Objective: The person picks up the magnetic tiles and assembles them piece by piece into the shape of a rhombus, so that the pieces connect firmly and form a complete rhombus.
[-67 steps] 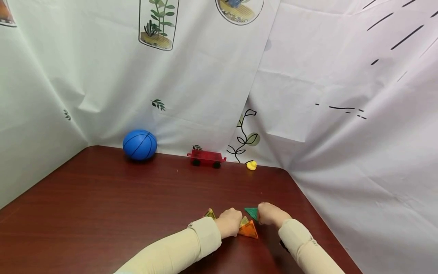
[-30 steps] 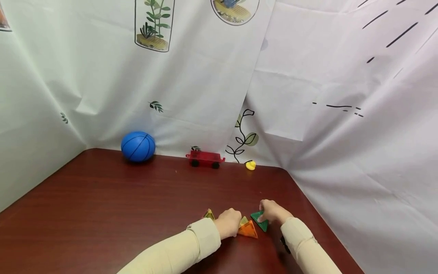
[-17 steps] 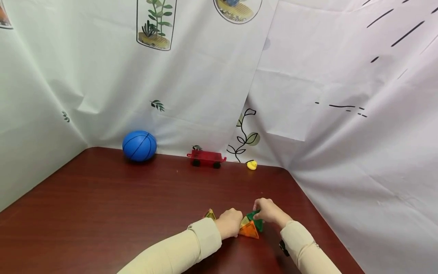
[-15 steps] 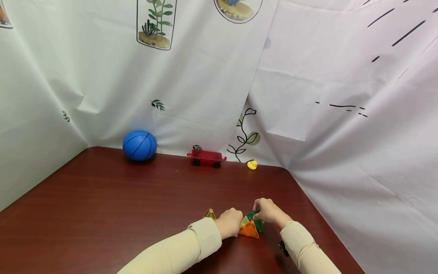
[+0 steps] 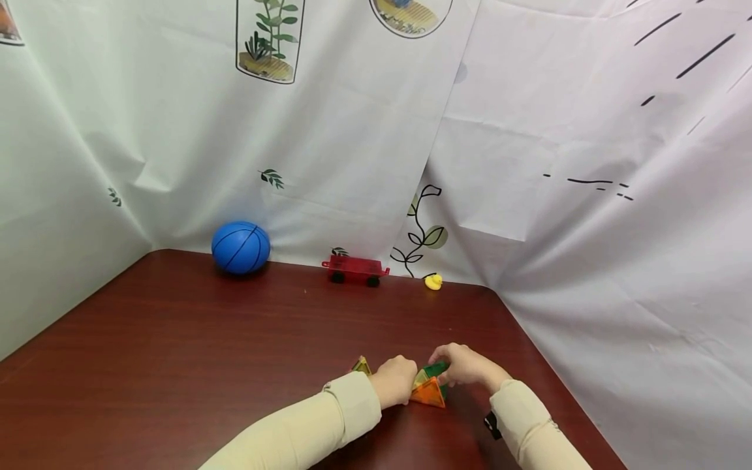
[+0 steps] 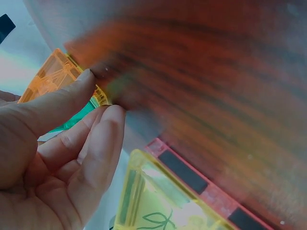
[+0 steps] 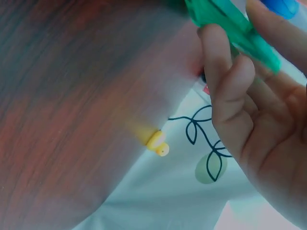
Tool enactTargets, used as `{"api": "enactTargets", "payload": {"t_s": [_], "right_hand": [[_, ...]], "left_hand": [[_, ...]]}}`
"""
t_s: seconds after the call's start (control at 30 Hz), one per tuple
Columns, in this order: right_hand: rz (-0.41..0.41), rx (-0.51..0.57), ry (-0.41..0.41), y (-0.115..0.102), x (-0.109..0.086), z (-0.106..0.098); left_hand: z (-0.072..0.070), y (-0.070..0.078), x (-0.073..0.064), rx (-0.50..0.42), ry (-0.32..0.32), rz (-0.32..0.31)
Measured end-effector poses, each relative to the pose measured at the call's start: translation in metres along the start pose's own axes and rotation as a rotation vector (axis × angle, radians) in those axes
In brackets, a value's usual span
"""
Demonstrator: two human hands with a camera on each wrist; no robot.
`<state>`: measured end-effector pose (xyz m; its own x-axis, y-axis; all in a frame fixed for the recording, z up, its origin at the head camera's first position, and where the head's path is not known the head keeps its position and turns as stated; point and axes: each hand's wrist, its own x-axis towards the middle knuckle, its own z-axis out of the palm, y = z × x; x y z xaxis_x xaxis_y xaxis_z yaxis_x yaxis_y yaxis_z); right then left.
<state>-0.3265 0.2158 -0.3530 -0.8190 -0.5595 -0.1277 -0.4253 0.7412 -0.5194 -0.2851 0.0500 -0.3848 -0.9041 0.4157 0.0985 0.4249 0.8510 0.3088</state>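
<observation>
My left hand [image 5: 395,382] pinches the near edge of an orange triangular magnetic tile [image 6: 50,76] between thumb and fingertips. A pale yellow tile [image 5: 420,378] stands against the orange one. In the head view, my right hand [image 5: 464,364] holds a green triangular magnetic tile [image 5: 436,369] close behind those two; whether their edges touch is hard to tell. The right wrist view has the green tile [image 7: 235,31] between thumb and fingers. Left of my left hand is another yellow tile [image 5: 361,365]; beside it in the left wrist view lies a red-edged piece [image 6: 184,172].
Along the back of the dark red-brown table [image 5: 176,339] sit a blue ball [image 5: 241,248], a red toy wagon [image 5: 355,269] and a yellow rubber duck [image 5: 433,282]. White printed cloth [image 5: 352,130] hangs behind and on both sides.
The right hand has turned the green tile and carried it left, up to the orange and pale yellow tiles. My left hand has kept its place and its grip.
</observation>
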Motion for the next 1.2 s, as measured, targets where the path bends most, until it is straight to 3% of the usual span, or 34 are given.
{"api": "enactTargets", "payload": {"t_s": [0.43, 0.67, 1.2], "right_hand": [[-0.036, -0.026, -0.176, -0.0005, -0.0048, -0.0066], [-0.057, -0.113, -0.133, 0.0005, -0.0059, -0.0033], [-0.082, -0.132, -0.038, -0.004, -0.0052, 0.0018]], "left_hand": [[-0.0017, 0.0014, -0.0034, -0.004, -0.006, -0.002], [-0.0012, 0.001, -0.0029, 0.002, 0.0, 0.004], [-0.0024, 0.0015, -0.0028, -0.006, 0.004, 0.006]]}}
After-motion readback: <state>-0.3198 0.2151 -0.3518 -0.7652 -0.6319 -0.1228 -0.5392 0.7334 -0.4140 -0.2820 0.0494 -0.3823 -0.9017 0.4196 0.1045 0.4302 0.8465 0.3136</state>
